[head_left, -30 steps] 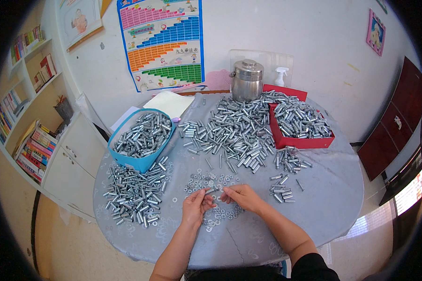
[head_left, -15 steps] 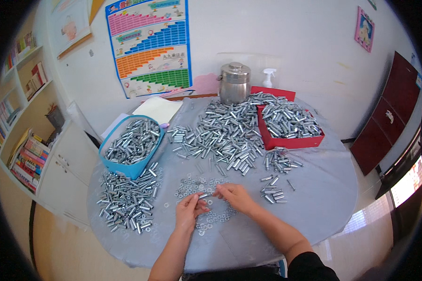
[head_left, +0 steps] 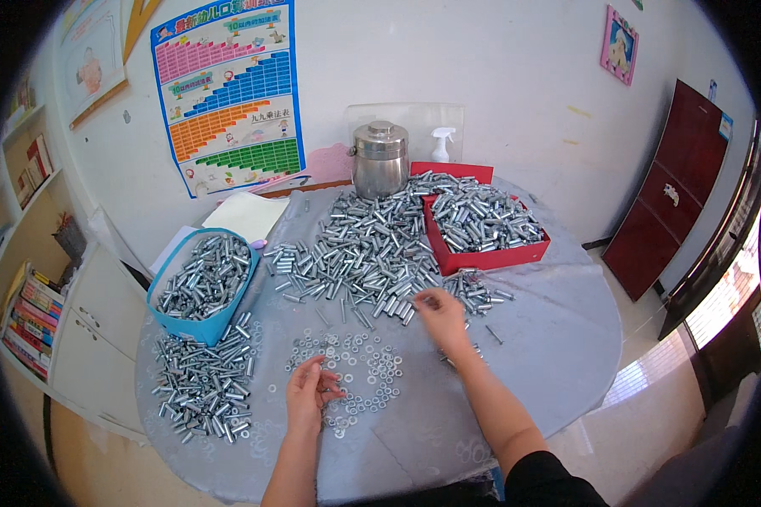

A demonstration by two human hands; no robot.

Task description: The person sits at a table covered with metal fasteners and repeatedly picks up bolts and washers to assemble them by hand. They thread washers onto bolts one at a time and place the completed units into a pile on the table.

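Note:
My left hand [head_left: 306,395] is over the near middle of the table, its fingers curled beside a scatter of flat metal washers [head_left: 387,365]. A thin metal bolt [head_left: 325,345] seems to stick up from its fingertips. My right hand [head_left: 442,319] is at the near edge of a big heap of silvery metal sleeves [head_left: 364,245]. Its thumb and fingers are bent together, and what they pinch, if anything, is too small to make out. The right forearm partly covers a few loose pieces on the cloth.
A blue basket [head_left: 151,297] full of sleeves stands at the left, with another pile [head_left: 201,380] in front of it. To the far right is a red box [head_left: 490,258], heaped full. Behind the heap are a steel canister [head_left: 380,160] and a white spray bottle [head_left: 441,145].
My right hand has left the left hand and moved away, forward and right, to the heap's edge. The left hand stays by the washers. The whole view has shifted a little.

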